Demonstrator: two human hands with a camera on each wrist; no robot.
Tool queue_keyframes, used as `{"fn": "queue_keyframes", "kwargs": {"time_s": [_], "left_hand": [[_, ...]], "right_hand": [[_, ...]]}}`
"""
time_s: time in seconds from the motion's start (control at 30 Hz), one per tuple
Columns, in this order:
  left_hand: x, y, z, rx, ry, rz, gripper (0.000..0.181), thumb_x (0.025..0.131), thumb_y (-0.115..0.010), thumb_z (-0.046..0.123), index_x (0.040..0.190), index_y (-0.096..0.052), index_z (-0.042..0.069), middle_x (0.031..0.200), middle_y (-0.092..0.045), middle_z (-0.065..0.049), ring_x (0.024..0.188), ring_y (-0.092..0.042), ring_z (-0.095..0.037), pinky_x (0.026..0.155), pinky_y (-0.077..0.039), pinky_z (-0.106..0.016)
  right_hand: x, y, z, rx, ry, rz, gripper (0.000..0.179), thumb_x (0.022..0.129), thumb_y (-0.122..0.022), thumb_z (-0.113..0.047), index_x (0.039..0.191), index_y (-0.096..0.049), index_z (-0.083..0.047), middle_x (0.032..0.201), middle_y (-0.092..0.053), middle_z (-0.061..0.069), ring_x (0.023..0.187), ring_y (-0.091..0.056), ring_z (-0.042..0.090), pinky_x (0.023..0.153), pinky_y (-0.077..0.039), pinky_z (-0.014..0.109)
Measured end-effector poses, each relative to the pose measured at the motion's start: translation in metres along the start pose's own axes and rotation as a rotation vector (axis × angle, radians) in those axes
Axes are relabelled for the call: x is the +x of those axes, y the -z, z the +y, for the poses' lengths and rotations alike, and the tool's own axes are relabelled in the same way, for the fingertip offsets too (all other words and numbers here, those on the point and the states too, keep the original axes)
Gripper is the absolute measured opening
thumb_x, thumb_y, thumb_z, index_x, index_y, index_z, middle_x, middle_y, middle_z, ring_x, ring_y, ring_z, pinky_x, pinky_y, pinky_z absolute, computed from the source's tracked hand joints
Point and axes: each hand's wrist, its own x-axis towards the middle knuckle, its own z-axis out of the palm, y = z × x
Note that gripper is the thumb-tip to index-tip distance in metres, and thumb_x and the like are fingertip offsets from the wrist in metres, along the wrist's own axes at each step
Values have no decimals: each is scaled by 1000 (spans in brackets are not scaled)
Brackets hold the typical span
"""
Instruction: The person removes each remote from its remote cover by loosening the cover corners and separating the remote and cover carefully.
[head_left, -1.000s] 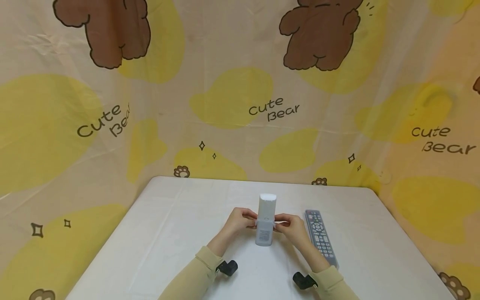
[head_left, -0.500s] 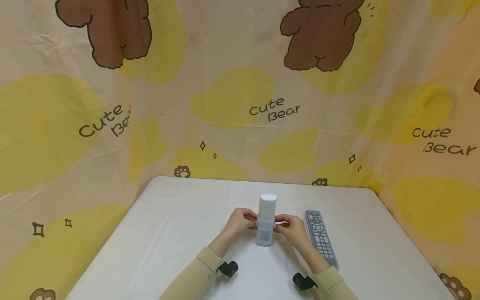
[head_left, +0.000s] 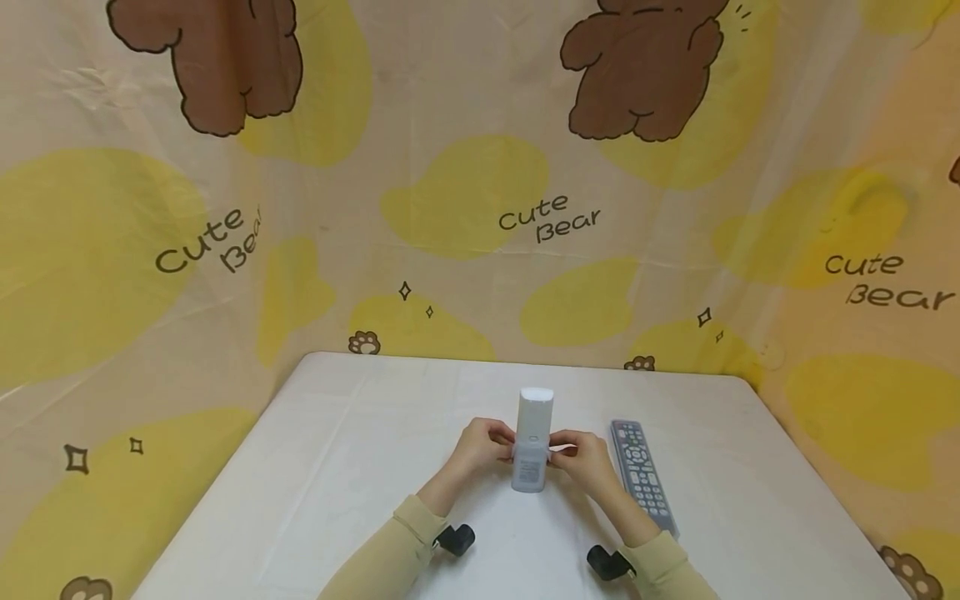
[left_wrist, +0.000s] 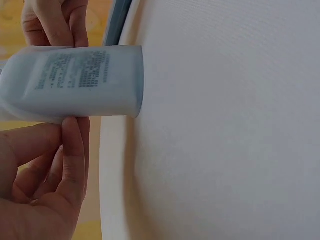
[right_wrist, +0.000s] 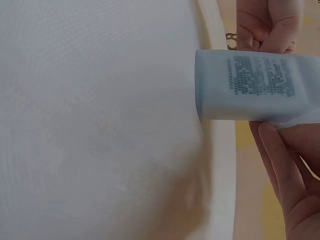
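Observation:
A white remote control [head_left: 535,412] stands upright over the table, its back towards me. A translucent pale sleeve [head_left: 529,471] covers its lower part, and small print shows through the sleeve. My left hand [head_left: 478,443] pinches the sleeve's left side near its upper rim. Opposite it, my right hand [head_left: 585,457] pinches the right side at about the same height. In the left wrist view, thumb and fingers of the left hand [left_wrist: 45,175] meet at the edge of the sleeve [left_wrist: 75,82]. The right wrist view shows the right hand [right_wrist: 295,175] likewise at the sleeve's edge.
To the right, a grey remote control [head_left: 641,471] with many buttons lies on the white table [head_left: 360,467], partly behind the right forearm. Black wrist cameras hang below both sleeves. A patterned bear curtain [head_left: 450,200] hangs behind the table.
Very little differs. Both hands keep their pinch on the sleeve, and the left hand sits slightly lower; the sleeve's rim sticks out less at the sides.

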Motion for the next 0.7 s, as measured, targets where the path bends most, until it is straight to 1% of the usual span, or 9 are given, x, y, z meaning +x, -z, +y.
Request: {"fn": "queue_keyframes", "kwargs": {"time_s": [0.13,0.37,0.53,0.7], "left_hand": [[-2,0,-1,26,8,0,17,72,-67,-9,87,-70,1,78,-69,-10,65,-59,-12,58,-54,-26],[-2,1,-2,37,3,6,16,72,-67,-7,86,-69,2,77,-69,-10,65,-60,-11,58,-54,-26],[-3,1,-3,49,5,-2,16,72,-69,-6,85,-70,2,76,-69,-9,65,-60,-11,58,-52,-24],[-5,1,-3,46,5,-5,16,71,-71,-6,84,-71,3,76,-69,-6,66,-59,-11,57,-50,-23]], "right_hand": [[0,-1,1,-32,14,0,20,74,-72,4,92,-73,-6,93,-72,10,75,-68,19,69,-58,32],[2,-1,2,-42,35,-5,19,74,-72,3,91,-73,-6,93,-72,10,76,-68,19,71,-58,34],[1,-2,6,-50,32,-28,18,73,-72,2,90,-73,-5,93,-73,11,75,-68,18,70,-57,31],[-2,-3,7,-48,41,-23,18,72,-72,2,88,-73,-6,92,-73,10,73,-69,17,68,-57,28]]}}
